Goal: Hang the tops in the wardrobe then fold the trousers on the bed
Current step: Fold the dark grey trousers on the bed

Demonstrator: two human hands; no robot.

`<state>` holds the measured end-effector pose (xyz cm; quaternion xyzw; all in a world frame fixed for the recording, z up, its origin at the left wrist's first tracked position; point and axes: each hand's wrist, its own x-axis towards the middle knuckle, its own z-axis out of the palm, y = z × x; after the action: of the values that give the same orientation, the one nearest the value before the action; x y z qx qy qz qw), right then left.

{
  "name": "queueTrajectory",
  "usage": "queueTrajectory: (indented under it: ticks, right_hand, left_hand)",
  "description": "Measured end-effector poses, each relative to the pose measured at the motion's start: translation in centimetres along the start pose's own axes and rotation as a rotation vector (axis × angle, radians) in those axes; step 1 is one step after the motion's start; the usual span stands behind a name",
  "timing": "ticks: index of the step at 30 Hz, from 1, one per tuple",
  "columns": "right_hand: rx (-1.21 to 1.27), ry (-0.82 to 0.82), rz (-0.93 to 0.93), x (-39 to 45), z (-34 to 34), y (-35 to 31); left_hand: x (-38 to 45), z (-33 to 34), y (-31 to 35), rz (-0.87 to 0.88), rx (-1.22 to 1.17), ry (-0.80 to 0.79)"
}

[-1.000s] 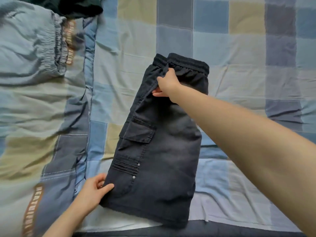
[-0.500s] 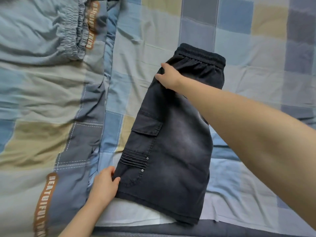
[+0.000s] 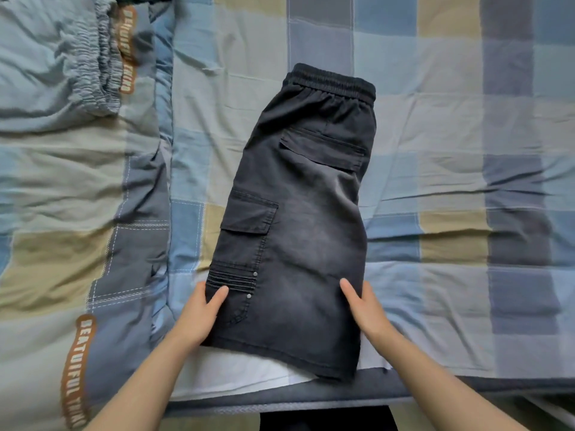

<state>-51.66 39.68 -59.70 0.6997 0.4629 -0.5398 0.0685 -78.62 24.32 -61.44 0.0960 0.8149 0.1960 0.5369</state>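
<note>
Dark cargo shorts (image 3: 298, 219), already doubled lengthwise leg on leg, lie flat on the bed (image 3: 435, 119) near its front edge, waistband away from the person and hem toward them. The left hand (image 3: 199, 315) grips the left side of the hem end, thumb on top of the fabric just below the pleated panel, fingers apparently tucked beneath; the cloth hides them, so this is a judgement. The right hand (image 3: 367, 309) holds the opposite side at the same height, thumb lying on the fabric, fingers out of sight along the edge. The two hands are well apart, one at each side of the garment.

Step in hand: folding the trousers. The lengthwise fold appears complete. The next move calls for lifting the hem end evenly with both hands and carrying it up toward the waistband, keeping the layers aligned.

A grey garment with an elastic waistband (image 3: 102, 60) lies on the duvet (image 3: 62, 188) at upper left.
</note>
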Motion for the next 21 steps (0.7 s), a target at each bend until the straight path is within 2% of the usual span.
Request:
queueTrajectory:
  ticks: [3,5,7,9,11,13,16,17,19,21]
  right_hand:
    - [-0.02,0.059,-0.032,-1.5,1.5,1.1]
    - [0.115,0.089,-0.05,-2.7,0.9,1.2]
    - [0.267,0.105,-0.143,-4.1,-0.2,1.5]
    - [0.266,0.223,-0.269,-5.3,-1.7,3.3]
    - [0.208,0.341,-0.301,-5.8,-3.1,5.9]
    - [0.074,0.285,-0.191,-5.6,-4.5,9.0]
    - [-0.422,-0.116,0.085,-4.5,-6.6,14.0]
    - [-0.552,-0.201,0.124,-4.0,-7.3,14.9]
    - [-0.599,-0.168,0.109,-3.0,-8.5,14.9]
    - [-0.425,-0.011,0.044,-1.7,-9.3,13.3]
  left_hand:
    - [0.0,0.4,0.6,0.044,0.048,-0.005]
    - [-0.7,0.3,0.7,0.068,0.032,-0.012]
    - [-2.1,0.0,0.1,0.062,-0.16,-0.09]
    - [-3.8,0.8,-1.3,0.041,-0.342,-0.178]
    - [-5.6,2.2,-3.1,0.0,-0.36,-0.182]
    - [-6.9,3.9,-5.3,-0.03,-0.145,-0.088]
    - [-8.2,5.4,-7.0,-0.097,0.378,-0.062]
    - [-8.6,5.7,-6.5,-0.126,0.496,-0.03]
    - [-8.8,6.1,-4.3,-0.104,0.589,0.127]
    - [-8.8,7.2,-0.4,0.077,0.54,0.262]
